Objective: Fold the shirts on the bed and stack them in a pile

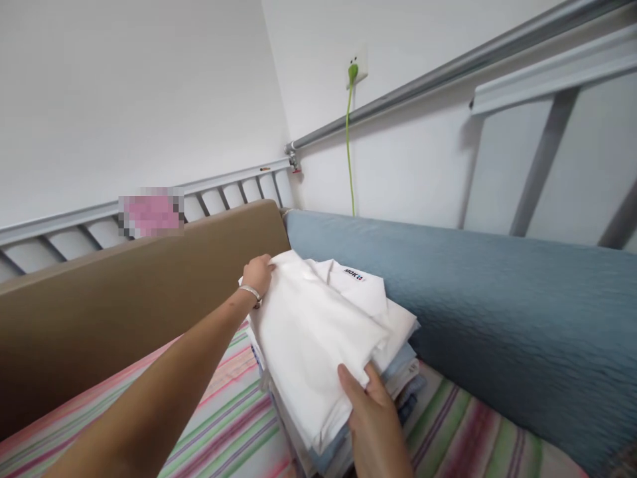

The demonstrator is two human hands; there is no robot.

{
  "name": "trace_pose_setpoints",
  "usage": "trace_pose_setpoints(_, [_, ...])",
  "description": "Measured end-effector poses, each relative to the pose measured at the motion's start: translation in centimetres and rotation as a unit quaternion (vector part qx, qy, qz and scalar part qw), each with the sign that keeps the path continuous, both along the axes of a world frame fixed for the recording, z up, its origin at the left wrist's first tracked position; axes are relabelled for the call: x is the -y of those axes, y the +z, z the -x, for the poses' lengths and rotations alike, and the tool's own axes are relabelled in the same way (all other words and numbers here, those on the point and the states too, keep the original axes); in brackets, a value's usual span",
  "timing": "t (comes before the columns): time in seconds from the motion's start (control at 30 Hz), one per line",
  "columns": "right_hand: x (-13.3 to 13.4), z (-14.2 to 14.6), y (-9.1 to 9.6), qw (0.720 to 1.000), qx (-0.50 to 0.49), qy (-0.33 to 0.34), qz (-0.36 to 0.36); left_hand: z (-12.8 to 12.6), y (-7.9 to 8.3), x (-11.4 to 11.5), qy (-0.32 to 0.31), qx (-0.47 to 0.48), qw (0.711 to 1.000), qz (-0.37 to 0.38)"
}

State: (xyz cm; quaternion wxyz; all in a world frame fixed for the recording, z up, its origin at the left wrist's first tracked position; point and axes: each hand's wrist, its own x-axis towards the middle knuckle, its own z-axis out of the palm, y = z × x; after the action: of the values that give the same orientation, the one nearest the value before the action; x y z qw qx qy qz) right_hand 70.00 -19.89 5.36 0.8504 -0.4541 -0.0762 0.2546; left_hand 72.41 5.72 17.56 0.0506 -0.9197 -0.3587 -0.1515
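Observation:
A white shirt (308,325), folded, lies on top of a stack of folded clothes (404,362) in white and blue. My left hand (257,275), with a silvery bracelet at the wrist, grips the shirt's far left edge between thumb and fingers. At the near right edge, my right hand (373,415) pinches the cloth, its thumb on top and its fingers partly under the fabric. Just behind the shirt, a white folded piece with a dark printed label (354,273) shows at the back of the stack.
The stack rests on a striped bedsheet (223,425). A brown padded board (149,299) borders the far left, and a blue padded panel (497,299) borders the right. Behind them are radiators (213,199), a grey pipe (398,99), and a green cord (348,146) plugged into a wall socket.

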Motion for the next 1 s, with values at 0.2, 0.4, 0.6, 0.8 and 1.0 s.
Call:
trace_pose_setpoints(0.2, [0.2,-0.8,-0.7,0.999,-0.024,0.009,0.048,-0.5,-1.2,-0.5,-0.001,-0.001,1.000,0.022])
trace_pose_setpoints(0.4, [0.0,-0.8,-0.7,0.996,-0.045,0.032,0.068,0.2,-2.8,-1.6,-0.005,-0.057,0.995,0.086])
trace_pose_setpoints(0.6, [0.4,-0.1,1.0,0.994,-0.039,0.030,0.095,0.8,0.0,1.5,0.033,-0.049,0.997,0.040])
trace_pose_setpoints(0.8, [1.1,-0.7,1.3,0.987,-0.016,0.059,0.149,0.5,-2.3,8.8,-0.138,-0.103,0.985,0.028])
trace_pose_setpoints(1.0, [4.0,-3.0,1.8,0.966,0.067,0.053,0.242,1.1,-6.2,8.8,-0.130,-0.132,0.980,0.072])
